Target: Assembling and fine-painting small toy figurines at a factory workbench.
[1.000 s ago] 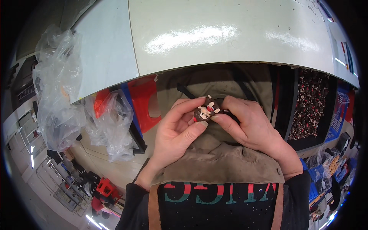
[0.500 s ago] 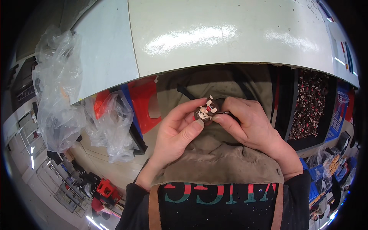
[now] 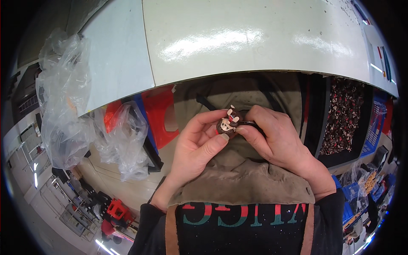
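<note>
Over my lap, a small brown and cream monkey figurine [image 3: 228, 123] with red parts is pinched between the thumb and fingers of my left hand [image 3: 196, 146]. Its face is turned up toward me. My right hand [image 3: 278, 136] is closed around a thin dark tool [image 3: 250, 123], whose tip meets the figurine's right side. Most of that tool is hidden by my fingers, so its exact kind does not show. Both hands work close together above the brown apron [image 3: 238, 178].
A glossy white table [image 3: 255, 55] curves just beyond my hands. To the right stands a black tray [image 3: 323, 153] heaped with small brown, cream and red pieces [image 3: 343, 117], beside a blue basket [image 3: 373, 127]. Clear plastic bags [image 3: 63, 102] hang at left, near a red stool [image 3: 159, 112].
The figurine has tilted slightly in my left fingers. The dark tool in my right hand shows more and has shifted a little; both hands stay in nearly the same place.
</note>
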